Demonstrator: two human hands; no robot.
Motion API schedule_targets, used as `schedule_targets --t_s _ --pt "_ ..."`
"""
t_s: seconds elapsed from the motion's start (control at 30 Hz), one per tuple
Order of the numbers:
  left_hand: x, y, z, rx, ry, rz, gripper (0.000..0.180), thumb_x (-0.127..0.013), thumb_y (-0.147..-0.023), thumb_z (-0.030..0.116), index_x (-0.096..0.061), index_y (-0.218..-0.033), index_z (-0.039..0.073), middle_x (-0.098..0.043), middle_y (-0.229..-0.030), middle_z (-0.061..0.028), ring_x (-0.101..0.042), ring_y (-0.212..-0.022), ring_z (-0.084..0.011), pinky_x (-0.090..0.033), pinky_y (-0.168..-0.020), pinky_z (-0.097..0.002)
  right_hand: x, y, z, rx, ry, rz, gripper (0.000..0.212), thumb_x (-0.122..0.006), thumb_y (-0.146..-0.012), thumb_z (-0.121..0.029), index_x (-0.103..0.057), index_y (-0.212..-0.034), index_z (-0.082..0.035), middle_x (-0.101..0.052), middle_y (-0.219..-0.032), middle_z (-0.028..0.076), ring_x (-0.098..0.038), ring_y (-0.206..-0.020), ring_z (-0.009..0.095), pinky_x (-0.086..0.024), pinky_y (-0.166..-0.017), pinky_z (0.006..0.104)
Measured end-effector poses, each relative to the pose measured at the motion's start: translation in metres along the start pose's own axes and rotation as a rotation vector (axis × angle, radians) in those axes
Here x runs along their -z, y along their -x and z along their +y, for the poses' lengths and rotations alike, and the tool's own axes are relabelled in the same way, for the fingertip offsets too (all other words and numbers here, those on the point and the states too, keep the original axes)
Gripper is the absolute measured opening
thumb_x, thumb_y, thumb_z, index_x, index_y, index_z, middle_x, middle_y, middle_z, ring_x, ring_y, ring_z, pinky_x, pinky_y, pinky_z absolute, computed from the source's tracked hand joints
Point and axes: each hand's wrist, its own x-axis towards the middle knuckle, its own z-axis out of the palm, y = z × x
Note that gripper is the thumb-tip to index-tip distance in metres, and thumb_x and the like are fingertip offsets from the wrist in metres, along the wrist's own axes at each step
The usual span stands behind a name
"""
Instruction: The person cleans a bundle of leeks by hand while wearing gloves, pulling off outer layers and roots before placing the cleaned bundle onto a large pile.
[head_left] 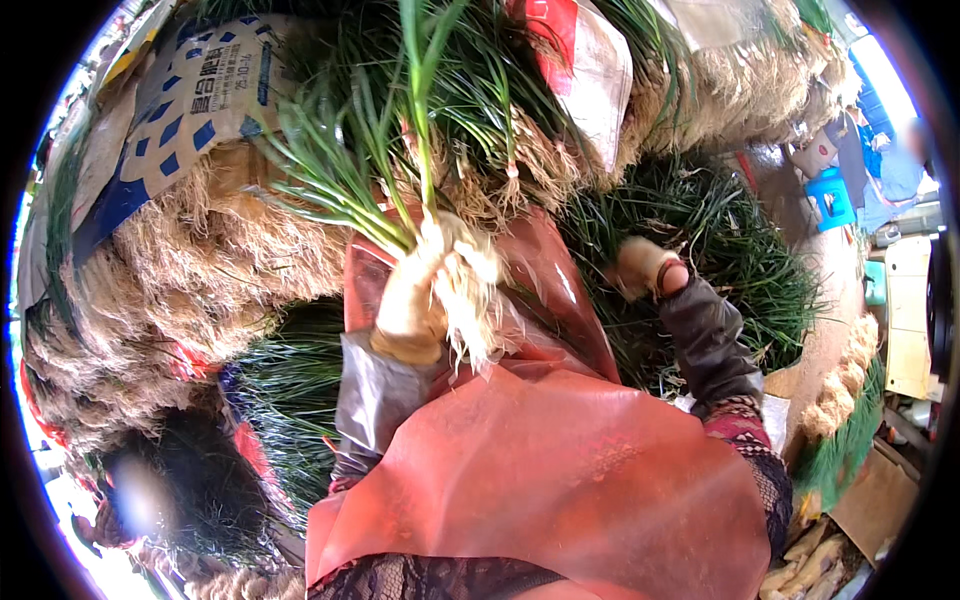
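Note:
My left hand, in a cream glove and a grey sleeve cover, is closed round a small bunch of spring onions. Their green leaves point up and away from me, and the pale roots hang down beside my fingers. To the right, my right hand, also gloved, is over a heap of long green leaves. Motion smears its fingers, so whether they hold anything does not show. A red apron covers my lap, and its far part lies under the bunch.
Stacked spring onions with matted roots form a bank at the left and far side. A printed sack lies over part of it. More green leaves lie beside my left arm. At the right are a blue plastic stool and cardboard.

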Motion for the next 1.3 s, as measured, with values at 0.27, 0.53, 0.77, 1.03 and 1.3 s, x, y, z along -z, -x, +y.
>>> schedule_targets --t_s 0.27,0.53,0.77,1.03,1.3 --pt "0.048 -0.05 -0.034 0.148 -0.288 0.338 0.025 -0.053 -0.094 0.024 -0.066 -0.097 0.003 -0.069 -0.097 -0.0082 -0.053 -0.068 -0.0037 -0.042 -0.06 -0.0161 0.16 -0.066 -0.066 -0.368 -0.318 1.225 0.042 -0.06 -0.084 -0.048 -0.061 -0.082 -0.006 -0.062 -0.062 0.014 -0.064 -0.059 0.033 -0.049 -0.055 0.0419" --pt "0.072 -0.071 -0.054 0.17 -0.634 0.479 0.022 -0.066 -0.086 0.028 -0.068 -0.09 0.007 -0.052 -0.062 0.0056 -0.041 -0.05 -0.0033 -0.031 -0.046 -0.0192 0.152 -0.083 -0.092 0.006 -1.276 1.137 0.035 -0.055 -0.093 -0.037 -0.068 -0.085 -0.006 -0.059 -0.057 0.006 -0.057 -0.049 0.015 -0.042 -0.045 0.0307" --pt "0.045 -0.063 -0.041 0.309 -0.162 0.276 0.019 -0.056 -0.091 0.019 -0.063 -0.093 0.001 -0.062 -0.068 -0.0046 -0.057 -0.054 -0.0099 -0.044 -0.049 -0.0193 0.143 -0.083 -0.094 -0.284 -0.395 1.516 0.018 -0.061 -0.087 -0.029 -0.062 -0.078 -0.014 -0.056 -0.055 0.004 -0.054 -0.044 0.021 -0.043 -0.043 0.0349" --pt "0.038 -0.043 0.02 -0.163 0.064 -0.036 0.027 -0.054 -0.092 0.025 -0.059 -0.103 0.001 -0.064 -0.084 -0.007 -0.057 -0.059 -0.0079 -0.046 -0.044 -0.0178 0.091 -0.006 -0.053 -0.2 -0.131 0.051 0.026 -0.054 -0.088 -0.032 -0.068 -0.083 -0.01 -0.067 -0.08 0.009 -0.067 -0.076 0.028 -0.053 -0.067 0.0394" --pt "0.055 -0.064 -0.024 0.159 -0.019 0.078 0.056 -0.05 -0.093 0.036 -0.046 -0.13 -0.005 -0.058 -0.119 -0.0191 -0.06 -0.104 -0.028 -0.054 -0.083 -0.0436 0.228 -0.113 0.053 -0.559 0.326 1.697 0.012 -0.049 -0.083 -0.016 -0.06 -0.085 -0.011 -0.058 -0.066 0.005 -0.059 -0.061 0.025 -0.046 -0.053 0.0416"
